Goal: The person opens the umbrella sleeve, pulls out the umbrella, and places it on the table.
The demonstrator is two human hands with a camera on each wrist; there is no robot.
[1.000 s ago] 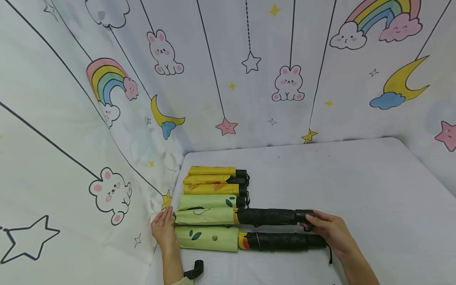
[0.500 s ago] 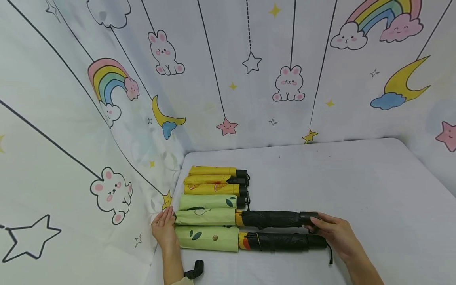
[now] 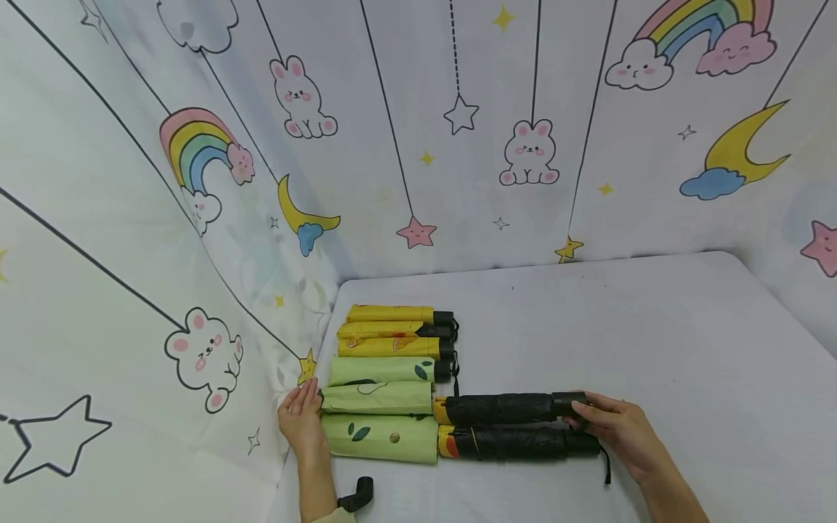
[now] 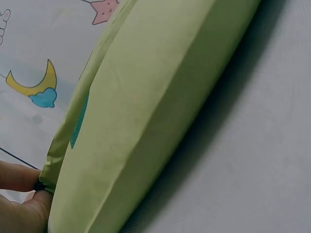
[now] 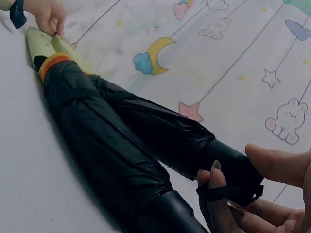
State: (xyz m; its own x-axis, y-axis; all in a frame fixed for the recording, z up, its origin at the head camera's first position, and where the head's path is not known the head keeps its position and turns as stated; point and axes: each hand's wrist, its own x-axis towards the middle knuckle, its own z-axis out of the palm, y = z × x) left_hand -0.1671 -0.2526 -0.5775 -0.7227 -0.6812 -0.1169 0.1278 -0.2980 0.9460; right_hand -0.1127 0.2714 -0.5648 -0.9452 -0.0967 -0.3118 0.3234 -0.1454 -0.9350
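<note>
My left hand (image 3: 302, 421) pinches the left end of a light green umbrella sleeve (image 3: 379, 398); the left wrist view shows finger and thumb on its gathered edge (image 4: 54, 153). At the sleeve's right mouth is the yellow-edged end of a folded black umbrella (image 3: 500, 409). My right hand (image 3: 621, 432) holds this umbrella by its black handle (image 5: 226, 160), with the wrist strap (image 5: 228, 192) across a finger. In front lie a second green sleeve (image 3: 366, 443) with leaf prints and a second black umbrella (image 3: 510, 444), end to end.
Behind them, a green-covered umbrella (image 3: 379, 370) and several yellow-covered umbrellas (image 3: 386, 347) lie in a row on the white table (image 3: 621, 327). A patterned curtain (image 3: 379, 145) borders the back and left. A black device (image 3: 358, 495) is at my left wrist.
My right hand has moved slightly right and nearer, bringing the held black umbrella along, close to the front one. The left hand and the green sleeve have stayed in place.
</note>
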